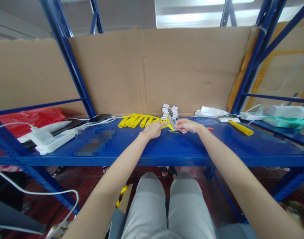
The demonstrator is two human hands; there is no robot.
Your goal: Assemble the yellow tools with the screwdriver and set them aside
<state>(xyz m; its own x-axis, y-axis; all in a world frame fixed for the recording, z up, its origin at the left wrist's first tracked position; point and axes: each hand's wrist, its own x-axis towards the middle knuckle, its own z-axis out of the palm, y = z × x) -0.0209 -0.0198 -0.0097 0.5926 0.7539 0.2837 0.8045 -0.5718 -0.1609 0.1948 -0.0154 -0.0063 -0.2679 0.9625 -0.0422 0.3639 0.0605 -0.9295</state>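
Note:
Near the back middle of the blue table, my right hand (187, 126) is closed on a thin light-grey flat piece (171, 121). Just left of it, my left hand (153, 130) has its fingers together at a yellow part (169, 126); what they grip is too small to make out. The yellow part touches or lies against the flat piece. Behind my hands stands a stack of white pieces (169, 111). A row of yellow tubes (133, 121) lies to the left, partly hidden by my left hand. A small red item (210, 129) lies right of my right hand.
A loose yellow tube (241, 127) lies on the blue table (176, 149) at the right, near white packages (213, 112). At the left are a power strip (54, 141), cables and a dark phone-like item (99, 118). Cardboard (181, 69) and blue posts stand behind.

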